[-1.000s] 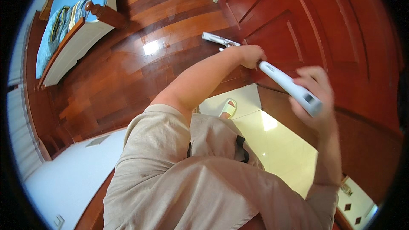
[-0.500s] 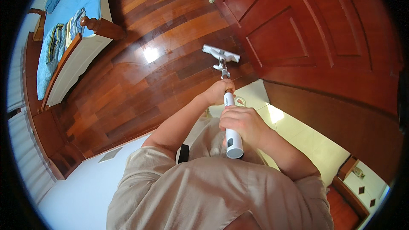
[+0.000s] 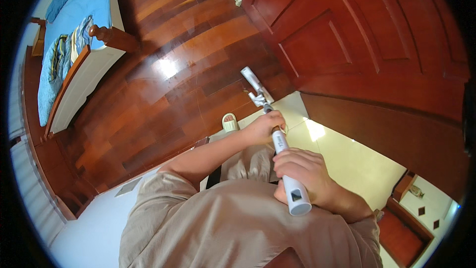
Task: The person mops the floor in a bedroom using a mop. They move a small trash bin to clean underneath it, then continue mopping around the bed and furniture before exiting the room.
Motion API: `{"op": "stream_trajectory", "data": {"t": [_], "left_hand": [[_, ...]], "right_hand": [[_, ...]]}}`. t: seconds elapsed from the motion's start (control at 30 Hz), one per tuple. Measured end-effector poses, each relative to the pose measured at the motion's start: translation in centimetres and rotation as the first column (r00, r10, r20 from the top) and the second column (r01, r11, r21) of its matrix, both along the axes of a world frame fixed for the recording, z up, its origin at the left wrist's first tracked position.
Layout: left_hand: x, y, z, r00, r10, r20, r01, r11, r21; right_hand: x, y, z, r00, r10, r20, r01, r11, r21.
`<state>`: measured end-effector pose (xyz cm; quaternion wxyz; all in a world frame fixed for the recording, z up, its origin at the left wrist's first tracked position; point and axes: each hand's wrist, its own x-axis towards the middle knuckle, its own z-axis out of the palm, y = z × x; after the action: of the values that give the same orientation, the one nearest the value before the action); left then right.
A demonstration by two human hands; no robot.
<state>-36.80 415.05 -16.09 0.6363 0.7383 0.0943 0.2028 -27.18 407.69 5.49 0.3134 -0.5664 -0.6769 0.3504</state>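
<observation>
Both of my hands grip the long white handle (image 3: 281, 141) of a flat mop. My left hand (image 3: 267, 126) is wrapped round the shaft farther down, nearer the floor. Closer to my body, my right hand (image 3: 305, 171) is closed round the thick upper part, and its rounded end with a small dark window shows below the hand. The narrow white mop head (image 3: 257, 84) lies slanted on the dark wooden floor, beside the strip where pale tiles begin. A hinged white joint links head and shaft.
The wooden floor (image 3: 163, 99) meets pale tiles (image 3: 342, 154) at a doorway. A red-brown panelled door (image 3: 317, 44) stands at the right. At the left is a bed (image 3: 89, 84) with blue bedding. My foot in a light slipper (image 3: 229, 122) is at the threshold.
The mop head has come back toward me and turned to a steeper slant. Both hands and the handle have shifted nearer and to the right. A slippered foot has come into view.
</observation>
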Motion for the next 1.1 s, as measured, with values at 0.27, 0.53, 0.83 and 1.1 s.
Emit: {"op": "stream_trajectory", "data": {"t": [0.27, 0.53, 0.83, 1.1], "left_hand": [[8.5, -2.4, -5.1, 0.983, -0.138, 0.12, 0.148, 0.986, -0.081], [9.4, 1.0, -6.9, 0.918, -0.381, -0.112, 0.378, 0.925, -0.044], [4.0, 10.3, -1.6, 0.822, -0.46, -0.335, 0.462, 0.883, -0.08], [3.0, 13.3, -0.6, 0.811, -0.339, -0.477, 0.299, 0.941, -0.161]], "right_hand": [[2.4, -1.6, -5.0, 0.943, -0.326, 0.071, 0.32, 0.944, 0.081], [3.5, 0.2, -8.8, 0.883, -0.469, 0.001, 0.46, 0.867, 0.192], [1.3, 7.3, -6.8, 0.885, -0.45, -0.117, 0.465, 0.865, 0.19], [0.5, 10.8, -4.8, 0.795, -0.57, -0.206, 0.588, 0.808, 0.035]]}}
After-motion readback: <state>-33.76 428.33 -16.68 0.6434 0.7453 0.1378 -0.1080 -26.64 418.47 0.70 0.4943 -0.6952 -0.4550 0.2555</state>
